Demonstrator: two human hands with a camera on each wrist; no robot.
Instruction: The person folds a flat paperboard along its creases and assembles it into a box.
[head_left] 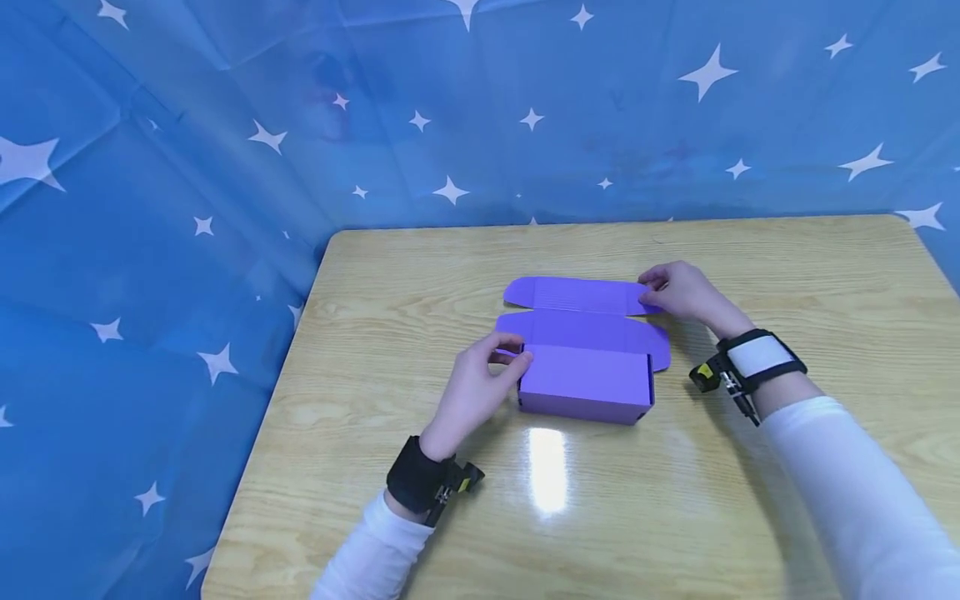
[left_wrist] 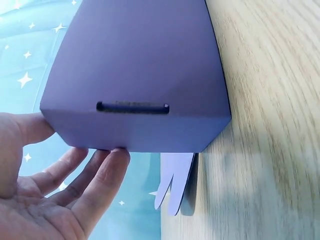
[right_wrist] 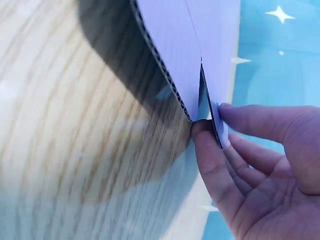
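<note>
A purple cardboard box (head_left: 585, 379) stands on the table, its body folded up and its hinged lid panel (head_left: 577, 329) spread out behind, with side tabs and a far flap (head_left: 577, 294). My left hand (head_left: 483, 379) holds the box's left end, thumb at the top edge and fingers against the end wall. In the left wrist view, a narrow slot shows in the box's front wall (left_wrist: 140, 65) beside that end. My right hand (head_left: 678, 292) pinches the right tab of the far flap (right_wrist: 218, 125) between thumb and fingers. The box's inside is hidden.
The box rests on a light wood-grain table (head_left: 360, 350), with a bright reflection in front of it. A blue cloth (head_left: 495, 108) with white stars hangs behind the table and along its left side. Each wrist wears a black strap (head_left: 761, 358) with a small camera.
</note>
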